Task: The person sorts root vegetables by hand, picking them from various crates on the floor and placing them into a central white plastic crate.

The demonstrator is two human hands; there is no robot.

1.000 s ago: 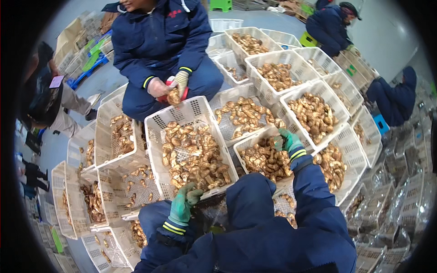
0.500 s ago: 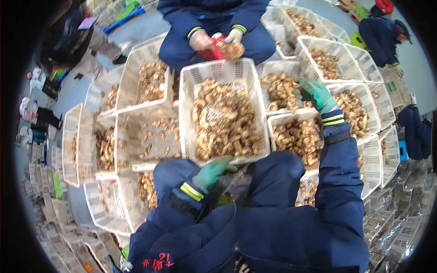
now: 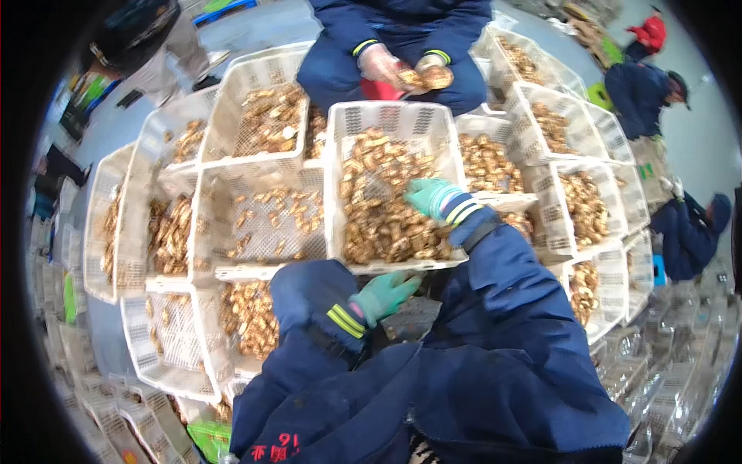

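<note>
Right hand (image 3: 427, 196) shifted from adjacent right crate (image 3: 501, 199) to central crate (image 3: 393, 114), over mushrooms (image 3: 382, 220) near right edge; handling apparently now centred there. Left hand (image 3: 385, 297) beside near edge. Both grips: cannot tell.

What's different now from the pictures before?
The gloved right hand moved left, from over the crates on the right to the mushrooms in the middle crate; whether it grips any, I can't tell. The gloved left hand stayed by that crate's near edge, and the person opposite still sits behind it.
</note>
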